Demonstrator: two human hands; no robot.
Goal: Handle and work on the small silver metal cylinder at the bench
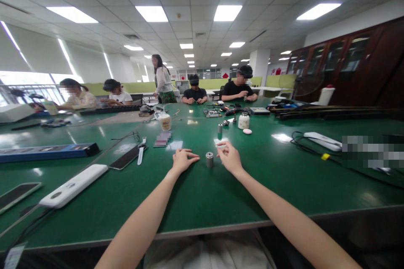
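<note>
A small silver metal cylinder [209,159] stands upright on the green tabletop, with a round opening or fitting in its top. Just left of it, my left hand [183,160] lies on the table, fingers stretched towards the cylinder and holding nothing. On the other side is my right hand [231,158], its fingers curved and a gap showing between thumb and index finger. Neither hand touches the cylinder. Farther back stands a second metal cylinder [220,130], beside small dark metal parts [226,122].
A white jar [243,121] and its round lid [247,131] stand beyond my right hand. Leftward are a paper cup [165,122], a watch [142,151], a dark phone [124,159] and a white power strip [74,186]. Cables lie at right. Several people sit across the table.
</note>
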